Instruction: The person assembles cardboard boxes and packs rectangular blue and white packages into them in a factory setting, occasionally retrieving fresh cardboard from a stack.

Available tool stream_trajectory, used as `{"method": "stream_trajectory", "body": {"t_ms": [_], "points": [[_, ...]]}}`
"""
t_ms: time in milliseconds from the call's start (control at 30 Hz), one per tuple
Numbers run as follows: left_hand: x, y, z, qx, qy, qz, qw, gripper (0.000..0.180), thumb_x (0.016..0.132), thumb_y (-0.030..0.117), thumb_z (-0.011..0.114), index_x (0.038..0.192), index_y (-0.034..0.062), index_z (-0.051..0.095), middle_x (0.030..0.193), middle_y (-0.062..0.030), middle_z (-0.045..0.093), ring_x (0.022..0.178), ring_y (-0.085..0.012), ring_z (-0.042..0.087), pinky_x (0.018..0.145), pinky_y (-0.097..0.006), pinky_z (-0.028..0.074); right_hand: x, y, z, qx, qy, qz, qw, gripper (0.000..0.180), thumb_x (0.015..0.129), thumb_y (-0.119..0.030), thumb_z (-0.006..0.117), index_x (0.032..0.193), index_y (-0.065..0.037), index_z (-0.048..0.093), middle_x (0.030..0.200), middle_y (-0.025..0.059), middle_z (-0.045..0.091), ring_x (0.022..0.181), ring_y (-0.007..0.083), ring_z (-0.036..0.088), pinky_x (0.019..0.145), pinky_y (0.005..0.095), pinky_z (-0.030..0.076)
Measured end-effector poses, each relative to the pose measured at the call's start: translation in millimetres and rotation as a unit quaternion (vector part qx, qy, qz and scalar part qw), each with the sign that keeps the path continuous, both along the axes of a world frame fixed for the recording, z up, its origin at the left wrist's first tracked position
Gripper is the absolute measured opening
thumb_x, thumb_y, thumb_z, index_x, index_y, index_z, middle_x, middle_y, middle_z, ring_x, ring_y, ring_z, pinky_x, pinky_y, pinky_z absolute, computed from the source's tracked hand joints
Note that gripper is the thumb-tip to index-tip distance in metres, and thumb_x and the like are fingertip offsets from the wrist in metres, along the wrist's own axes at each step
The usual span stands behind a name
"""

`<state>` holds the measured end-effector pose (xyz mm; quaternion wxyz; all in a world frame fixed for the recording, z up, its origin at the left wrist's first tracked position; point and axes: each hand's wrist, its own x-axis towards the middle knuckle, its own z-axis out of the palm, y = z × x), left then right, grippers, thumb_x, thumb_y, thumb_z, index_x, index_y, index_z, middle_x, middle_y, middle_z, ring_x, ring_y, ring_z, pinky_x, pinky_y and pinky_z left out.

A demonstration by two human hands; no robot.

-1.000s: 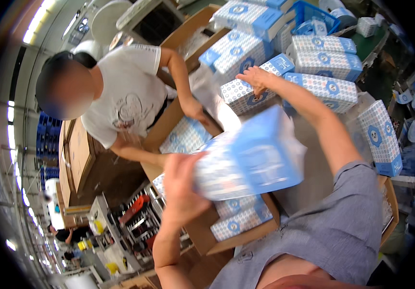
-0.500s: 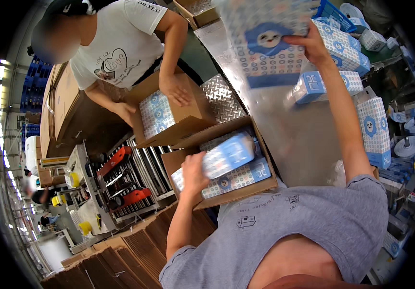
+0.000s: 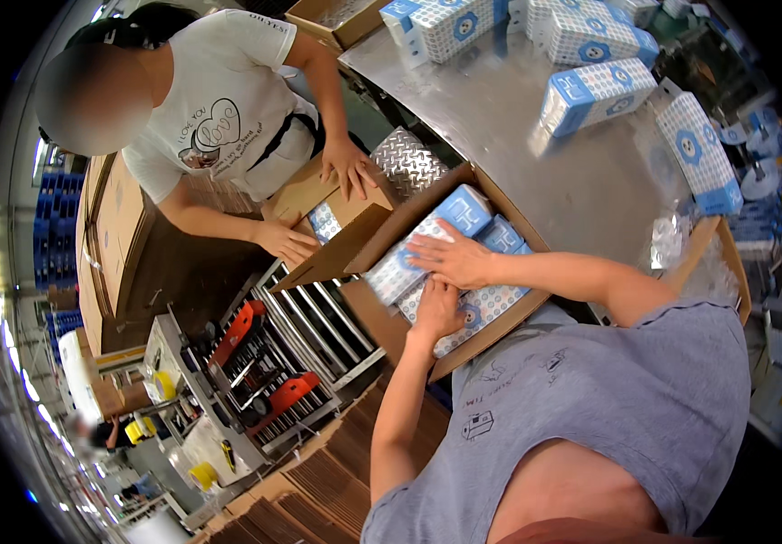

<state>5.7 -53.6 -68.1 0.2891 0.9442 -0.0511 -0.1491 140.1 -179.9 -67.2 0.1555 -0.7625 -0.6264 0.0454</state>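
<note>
In front of me stands an open cardboard carton (image 3: 539,238) with several blue-and-white packs in it. My right hand (image 3: 454,258) lies with its fingers spread across the top of the far-left pack (image 3: 464,209). Close below it, my left hand (image 3: 438,313) has its fingers bent together at the seam between that pack and the near pack (image 3: 503,306); its fingertips are partly hidden there. Part of another pack (image 3: 503,238) shows beyond my right wrist.
Across from me a co-worker's hands (image 3: 347,170) press the flaps of a second carton (image 3: 341,245), set by a roller conveyor (image 3: 323,313). To the right, a metal table (image 3: 572,186) bears several similar packs (image 3: 604,93). Flattened cardboard (image 3: 337,480) is stacked at the lower left.
My right hand has come down from over the table into the carton. The pack my left hand held tilted now lies in the carton. The co-worker's carton flaps have folded further inward.
</note>
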Motion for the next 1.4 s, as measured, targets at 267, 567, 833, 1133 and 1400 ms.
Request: {"method": "stream_trajectory", "body": {"t_ms": [267, 567, 833, 1133, 1400], "points": [[-108, 90, 82, 0.156, -0.297, 0.197, 0.921, 0.051, 0.081, -0.011, 0.057, 0.132, -0.0045, 0.056, 0.135, -0.0196, 0.059, 0.131, -0.0378, 0.052, 0.110, -0.046, 0.043, 50, -65, 43, 0.073, 0.200, -0.107, 0.971, 0.046, 0.105, -0.043, 0.044, 0.140, -0.015, 0.056, 0.149, 0.0139, 0.049, 0.144, 0.0317, 0.036, 0.119, 0.0464, 0.030], [16, -2, -16, 0.106, -0.164, -0.043, 0.980, 0.073, 0.099, 0.037, 0.053, 0.155, -0.0009, 0.025, 0.163, -0.0216, 0.021, 0.152, -0.0368, 0.018, 0.124, -0.049, 0.015, 13, -117, -32, -0.098, 0.150, 0.051, 0.982, 0.042, 0.102, -0.032, 0.047, 0.134, -0.006, 0.056, 0.138, 0.0218, 0.055, 0.126, 0.0362, 0.054, 0.108, 0.0443, 0.041], [60, 9, -29, 0.050, -0.164, -0.128, 0.977, 0.067, 0.098, 0.030, 0.054, 0.155, 0.0052, 0.029, 0.162, -0.0203, 0.024, 0.151, -0.0356, 0.022, 0.122, -0.049, 0.022, 102, 0, 77, 0.224, -0.084, -0.107, 0.965, 0.049, 0.076, -0.003, 0.062, 0.125, -0.005, 0.062, 0.125, 0.0125, 0.065, 0.116, 0.0325, 0.060, 0.097, 0.0436, 0.049], [46, -6, -41, -0.009, 0.072, -0.016, 0.997, 0.057, 0.104, 0.039, 0.045, 0.149, 0.0041, 0.041, 0.155, -0.0233, 0.036, 0.143, -0.0422, 0.033, 0.117, -0.052, 0.028, 59, -120, -28, 0.091, 0.110, 0.009, 0.990, 0.045, 0.091, -0.009, 0.059, 0.135, -0.008, 0.058, 0.141, 0.0093, 0.058, 0.136, 0.0289, 0.048, 0.112, 0.0422, 0.042], [-77, -4, 73, 0.114, -0.018, -0.029, 0.993, 0.082, 0.088, 0.029, 0.070, 0.153, 0.0006, 0.030, 0.159, -0.0240, 0.027, 0.149, -0.0389, 0.027, 0.122, -0.051, 0.023, 98, -116, -26, -0.004, 0.176, 0.074, 0.982, 0.034, 0.095, -0.014, 0.059, 0.128, -0.008, 0.065, 0.140, 0.0046, 0.059, 0.137, 0.0259, 0.047, 0.111, 0.0401, 0.042]]}}
